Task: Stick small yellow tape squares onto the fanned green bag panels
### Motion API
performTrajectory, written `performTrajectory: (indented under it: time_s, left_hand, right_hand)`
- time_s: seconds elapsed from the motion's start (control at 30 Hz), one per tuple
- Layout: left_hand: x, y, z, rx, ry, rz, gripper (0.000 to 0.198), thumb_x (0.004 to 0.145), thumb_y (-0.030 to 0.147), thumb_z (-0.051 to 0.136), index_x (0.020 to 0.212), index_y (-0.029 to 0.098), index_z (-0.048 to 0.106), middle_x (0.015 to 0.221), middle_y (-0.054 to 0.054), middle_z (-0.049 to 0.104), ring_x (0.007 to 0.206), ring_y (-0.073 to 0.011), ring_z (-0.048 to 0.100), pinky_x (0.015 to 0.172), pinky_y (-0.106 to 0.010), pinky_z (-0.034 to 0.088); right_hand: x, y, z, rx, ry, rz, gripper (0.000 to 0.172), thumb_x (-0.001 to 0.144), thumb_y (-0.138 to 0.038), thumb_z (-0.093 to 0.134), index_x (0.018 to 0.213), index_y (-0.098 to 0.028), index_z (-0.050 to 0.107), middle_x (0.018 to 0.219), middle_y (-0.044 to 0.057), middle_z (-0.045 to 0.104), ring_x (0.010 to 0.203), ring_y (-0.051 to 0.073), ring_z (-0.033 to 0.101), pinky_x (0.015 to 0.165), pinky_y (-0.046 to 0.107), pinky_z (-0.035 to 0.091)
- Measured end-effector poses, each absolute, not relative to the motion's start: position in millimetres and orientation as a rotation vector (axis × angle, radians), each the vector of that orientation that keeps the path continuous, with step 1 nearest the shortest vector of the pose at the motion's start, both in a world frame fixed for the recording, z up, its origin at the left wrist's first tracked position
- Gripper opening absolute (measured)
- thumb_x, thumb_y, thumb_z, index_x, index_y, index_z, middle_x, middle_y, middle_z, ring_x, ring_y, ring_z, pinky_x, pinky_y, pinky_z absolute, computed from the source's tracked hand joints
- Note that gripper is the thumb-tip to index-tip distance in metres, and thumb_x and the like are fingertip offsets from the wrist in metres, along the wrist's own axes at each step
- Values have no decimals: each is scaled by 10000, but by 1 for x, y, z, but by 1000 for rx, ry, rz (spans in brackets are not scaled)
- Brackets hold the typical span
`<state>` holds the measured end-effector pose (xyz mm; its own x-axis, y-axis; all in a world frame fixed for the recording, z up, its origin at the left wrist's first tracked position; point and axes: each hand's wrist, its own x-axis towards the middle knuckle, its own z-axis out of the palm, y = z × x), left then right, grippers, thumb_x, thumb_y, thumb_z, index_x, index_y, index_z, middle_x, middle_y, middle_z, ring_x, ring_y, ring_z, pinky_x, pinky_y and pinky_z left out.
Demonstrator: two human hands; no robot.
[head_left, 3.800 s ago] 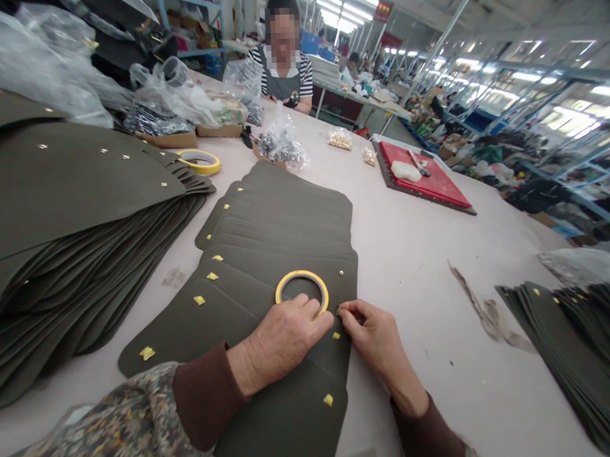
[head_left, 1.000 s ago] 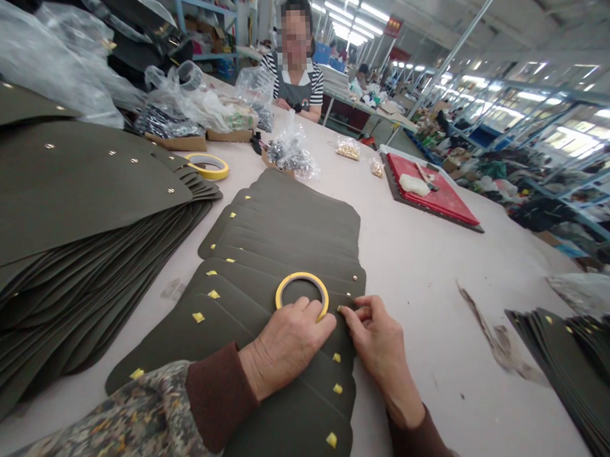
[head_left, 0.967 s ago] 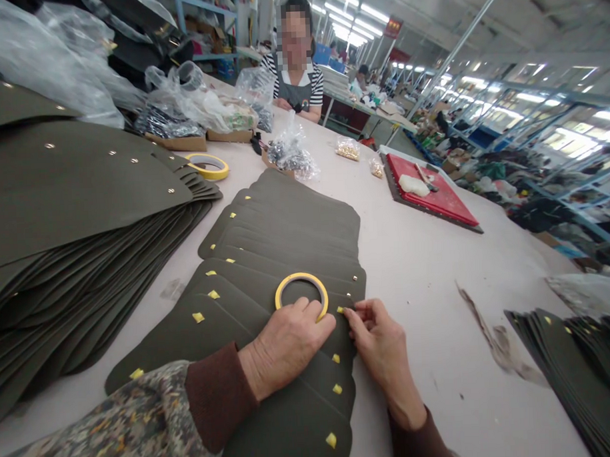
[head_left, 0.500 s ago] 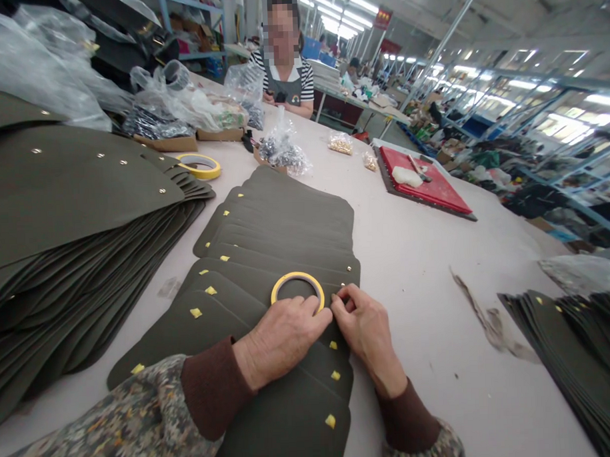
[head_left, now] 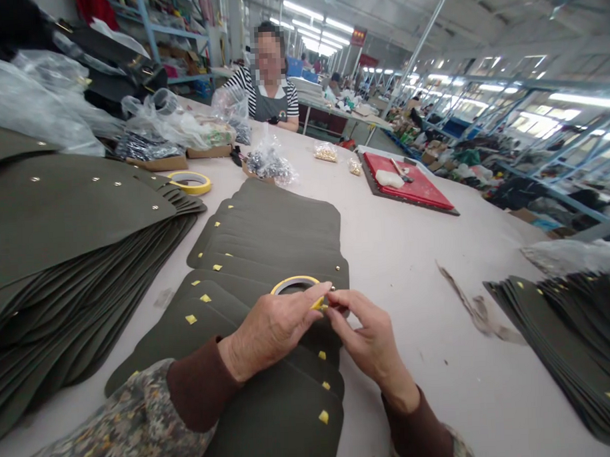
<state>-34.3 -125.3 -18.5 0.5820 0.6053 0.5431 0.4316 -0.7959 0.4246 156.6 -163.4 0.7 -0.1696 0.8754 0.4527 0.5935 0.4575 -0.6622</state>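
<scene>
My left hand [head_left: 277, 326] is closed on a roll of yellow tape [head_left: 293, 282], its fingers covering the near part of the ring. Beside it, my right hand [head_left: 364, 328] has thumb and forefinger pinched at a short bit of yellow tape near the left fingertips. Both hands are over a fanned stack of dark olive panels [head_left: 289, 222]. Small yellow tape squares [head_left: 205, 298] are stuck along both sides of these panels. Small metal studs [head_left: 338, 268] show near the right edge.
At left rises a large pile of olive panels [head_left: 74, 203], with another tape roll [head_left: 196, 183] by it. More panels [head_left: 563, 333] lie at right. A red board [head_left: 423, 188] and bags of small parts [head_left: 270, 162] stand farther back. A person [head_left: 275, 103] sits across the table.
My hands have lifted slightly from the panels, and a bit of yellow tape now shows between them. The roll is more tilted. The whole view has shifted a little.
</scene>
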Motion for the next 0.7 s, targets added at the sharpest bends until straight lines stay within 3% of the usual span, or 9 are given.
performTrajectory:
  time_s: [0.1, 0.33, 0.47, 0.6, 0.7]
  left_hand:
    - [-32, -128, -19, 2572, 886, 1006, 403, 962, 233, 442, 1352, 165, 364, 1111, -85, 685, 973, -162, 676, 827, -272, 555]
    - [-29, -129, -10, 2507, 908, 857, 153, 951, 190, 428, 1058, 198, 537, 982, -34, 672, 918, -150, 648, 804, -254, 517]
    - [-28, -128, -5, 2508, 962, 839, 182, 964, 225, 403, 924, 192, 578, 842, -20, 630, 787, -136, 615, 699, -222, 487]
    - [-25, -128, -4, 2550, 971, 914, 235, 972, 225, 385, 872, 189, 594, 783, -12, 582, 681, -112, 562, 611, -196, 442]
    - [-21, -128, -3, 2571, 904, 991, 194, 961, 198, 404, 907, 199, 590, 805, -8, 575, 708, -111, 560, 633, -195, 442]
  right_hand:
    - [153, -163, -1, -1156, -1948, 368, 160, 886, -131, 526, 961, -208, 644, 913, 65, 687, 845, 164, 643, 771, 297, 530]
    - [152, -163, -12, -1170, -1994, 79, 150, 861, -93, 501, 834, -202, 600, 738, 29, 661, 672, 140, 611, 639, 265, 498]
    - [148, -163, -9, -1213, -1950, 39, 147, 836, -99, 506, 793, -192, 612, 691, 24, 653, 620, 132, 598, 607, 253, 484]
    - [144, -165, -1, -1390, -1737, 309, 135, 800, -145, 532, 732, -190, 640, 645, 5, 653, 547, 114, 568, 555, 232, 470]
    - [148, -159, 1, -1497, -1464, 646, 102, 777, -214, 581, 710, -179, 649, 594, -7, 649, 502, 112, 558, 501, 223, 460]
